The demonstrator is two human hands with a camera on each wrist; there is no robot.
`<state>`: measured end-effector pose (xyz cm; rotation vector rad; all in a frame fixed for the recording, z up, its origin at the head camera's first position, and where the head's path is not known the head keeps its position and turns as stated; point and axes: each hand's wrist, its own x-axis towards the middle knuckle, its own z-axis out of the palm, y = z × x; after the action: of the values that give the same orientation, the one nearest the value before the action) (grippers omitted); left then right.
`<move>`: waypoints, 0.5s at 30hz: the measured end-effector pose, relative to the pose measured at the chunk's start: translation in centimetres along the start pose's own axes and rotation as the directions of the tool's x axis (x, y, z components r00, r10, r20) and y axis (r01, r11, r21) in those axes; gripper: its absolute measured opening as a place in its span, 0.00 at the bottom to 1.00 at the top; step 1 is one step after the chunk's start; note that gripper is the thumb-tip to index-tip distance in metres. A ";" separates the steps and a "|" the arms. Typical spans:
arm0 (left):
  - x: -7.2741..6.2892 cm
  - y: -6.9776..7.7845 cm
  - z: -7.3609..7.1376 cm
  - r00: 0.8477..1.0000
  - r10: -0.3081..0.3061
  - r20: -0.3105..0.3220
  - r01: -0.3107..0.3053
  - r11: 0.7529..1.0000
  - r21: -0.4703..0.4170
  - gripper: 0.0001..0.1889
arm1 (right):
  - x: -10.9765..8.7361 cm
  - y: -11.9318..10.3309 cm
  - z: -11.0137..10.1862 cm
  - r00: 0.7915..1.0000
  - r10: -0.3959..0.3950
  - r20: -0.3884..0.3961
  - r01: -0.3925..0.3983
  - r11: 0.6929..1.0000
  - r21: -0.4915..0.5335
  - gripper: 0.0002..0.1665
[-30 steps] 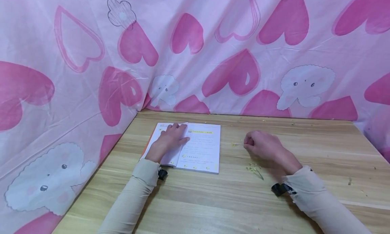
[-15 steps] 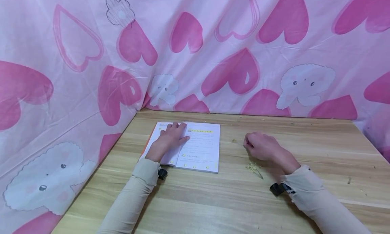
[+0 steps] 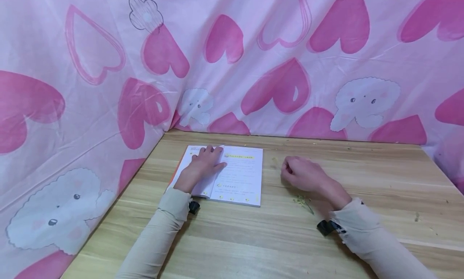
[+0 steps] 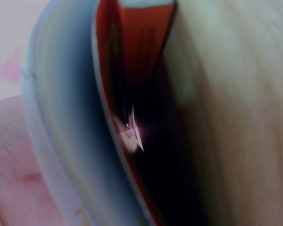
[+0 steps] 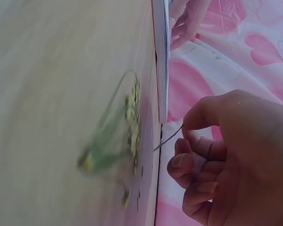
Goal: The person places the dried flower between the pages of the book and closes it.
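Note:
An open book point(image 3: 241, 176) with white printed pages and an orange-red cover lies on the wooden table. My left hand point(image 3: 203, 166) rests spread on its left page near the fold. In the left wrist view the bent pages and orange cover point(image 4: 148, 42) fill much of the picture. Right of the book, my right hand point(image 3: 306, 174) pinches a thin dark stem point(image 5: 169, 138) between thumb and forefinger. A small, blurred yellowish flower head point(image 3: 274, 162) shows just left of that hand. Below it on the table lies a dried flower sprig point(image 3: 302, 201), with pale blossoms and a green stem.
The wooden table point(image 3: 232, 238) bears a few small dry crumbs at its back and right. Pink heart-patterned cloth point(image 3: 275, 37) hangs along the back and left sides. Black straps with cameras sit at both wrists.
My right hand has shifted slightly left towards the book, with the stem pinched in it. My left hand stays on the page, and the sprig on the table has not moved.

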<state>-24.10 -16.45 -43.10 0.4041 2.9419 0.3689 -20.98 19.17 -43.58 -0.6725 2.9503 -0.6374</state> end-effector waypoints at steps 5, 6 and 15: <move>0.1 0.0 0.0 1.000 0.001 0.000 -0.001 1.000 -0.009 0.33 | 0.6 -1.0 0.4 1.000 -0.002 -0.012 0.002 0.999 0.037 0.05; 0.1 0.0 0.0 1.000 0.001 0.000 -0.001 1.000 -0.009 0.33 | 0.8 -1.3 0.5 1.000 0.001 -0.011 0.000 0.999 0.047 0.06; -0.1 0.1 -0.1 1.000 0.002 0.003 -0.002 1.000 -0.009 0.33 | 2.4 -3.3 1.6 1.000 -0.003 -0.021 0.005 0.996 0.091 0.07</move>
<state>-24.00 -16.40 -42.96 0.4053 2.9365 0.3819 -21.60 14.88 -43.62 -0.6671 2.9187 -0.7778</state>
